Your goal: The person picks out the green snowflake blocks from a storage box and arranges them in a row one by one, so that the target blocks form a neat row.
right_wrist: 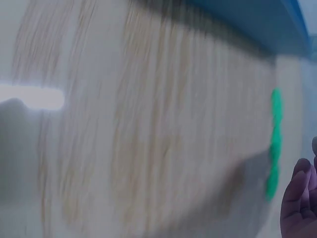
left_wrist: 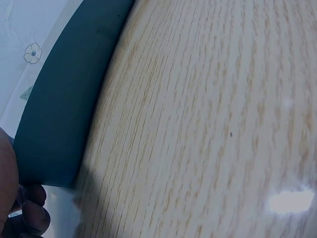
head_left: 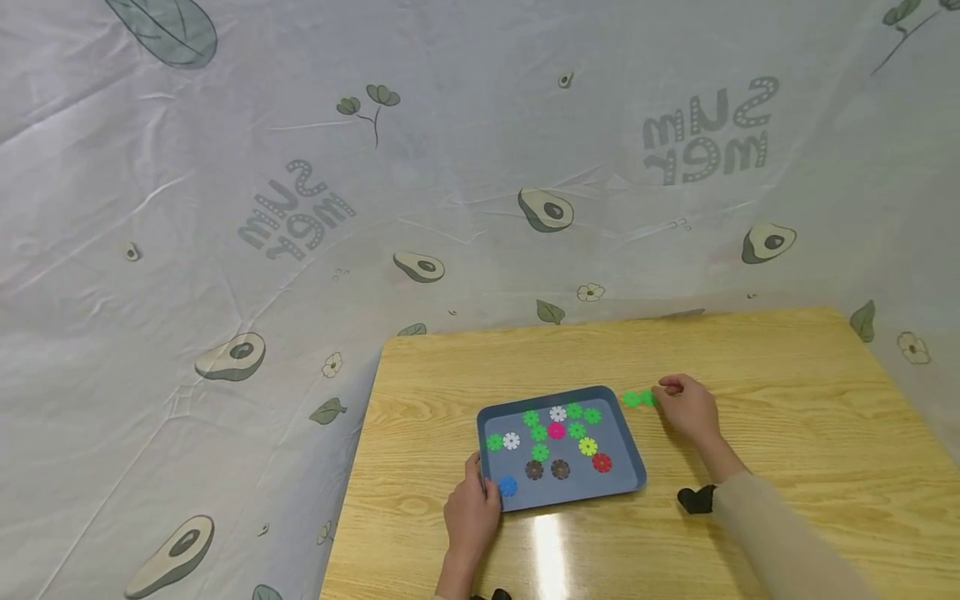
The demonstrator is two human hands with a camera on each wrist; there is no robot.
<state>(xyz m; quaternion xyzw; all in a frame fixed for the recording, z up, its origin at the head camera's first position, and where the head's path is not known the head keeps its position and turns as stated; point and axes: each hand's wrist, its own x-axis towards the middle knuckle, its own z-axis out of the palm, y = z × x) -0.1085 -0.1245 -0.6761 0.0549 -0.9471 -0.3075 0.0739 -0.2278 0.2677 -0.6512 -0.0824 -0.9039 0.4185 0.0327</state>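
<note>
A blue-grey tray [head_left: 622,479] lies on the table with several notched plastic discs in it. Its left edge is gripped by my left hand [head_left: 471,512], the thumb over the rim near a blue disc [head_left: 507,486]. In the left wrist view, the tray's dark outer wall [left_wrist: 64,99] runs above the fingers [left_wrist: 35,215]. Right of the tray, a short row of green discs [head_left: 633,399] lies on the wood. My right hand [head_left: 688,410] is at that row's right end, fingers bent. A small gap shows between its fingertips [right_wrist: 299,171] and the green discs [right_wrist: 275,144] in the right wrist view.
Inside the tray are green discs [head_left: 539,433], white, brown, yellow and red ones, and a pink disc [head_left: 556,431]. The wooden table [head_left: 787,400] reaches a patterned cloth [head_left: 480,275] behind it. A black strap piece [head_left: 696,500] is at the right wrist.
</note>
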